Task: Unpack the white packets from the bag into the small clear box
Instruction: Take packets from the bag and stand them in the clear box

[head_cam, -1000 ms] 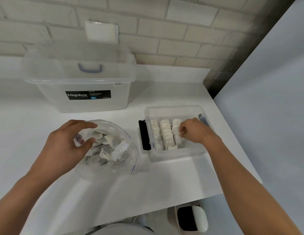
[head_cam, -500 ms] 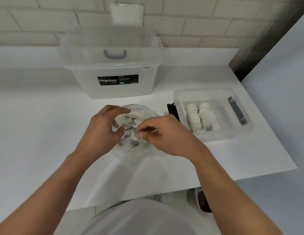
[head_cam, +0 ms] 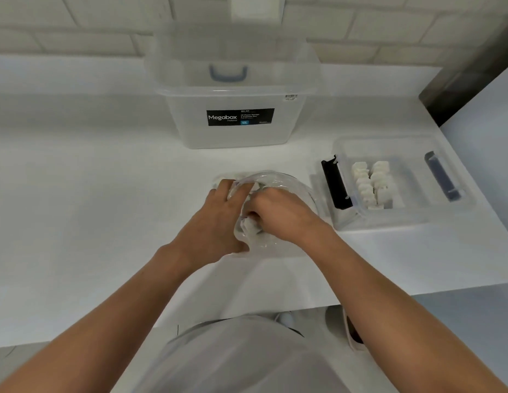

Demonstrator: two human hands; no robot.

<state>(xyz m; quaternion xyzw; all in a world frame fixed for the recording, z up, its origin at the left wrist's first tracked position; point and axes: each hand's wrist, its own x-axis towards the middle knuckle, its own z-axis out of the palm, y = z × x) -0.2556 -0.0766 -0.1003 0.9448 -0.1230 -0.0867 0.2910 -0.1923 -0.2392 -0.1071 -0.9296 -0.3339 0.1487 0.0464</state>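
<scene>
Hands, 2, both working at the clear bag lying on the white worktop. Left hand: gripping the bag's left rim, fingers curling over the plastic and holding the mouth open. Right hand: reaching inside the bag, fingers curling round a white packet. Small clear box: sitting open-topped just right of the bag, 2 rows of white packets standing on edge in its left half; black latch hanging at its left end, dark latch lying at its right end. Large clear box labelled "Megabox": standing behind the bag, near the brick wall.
</scene>
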